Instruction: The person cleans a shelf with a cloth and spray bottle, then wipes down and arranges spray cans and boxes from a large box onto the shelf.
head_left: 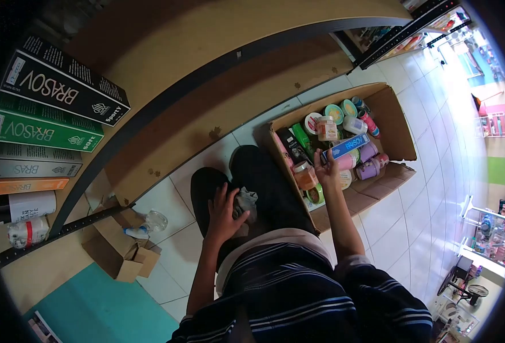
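Note:
My right hand (328, 170) is closed on the near end of a blue box (348, 147) over an open cardboard carton (398, 123). Jars, tubs and bottles fill the carton, among them an orange jar (305, 176), a white-lidded jar (327, 128) and purple containers (368, 168). On my lap, my left hand (224, 210) rests with its fingers spread, next to a crumpled grey cloth or bag (245, 204). Whether its fingers touch that bundle's edge is hard to tell.
Black (64, 83) and green (44, 127) BRASOV boxes stand on the shelf at the left. Below it, a small open carton (112, 246) and a clear plastic bottle (155, 220) lie on the tiled floor. A dark curved shelf edge (166, 88) arches overhead.

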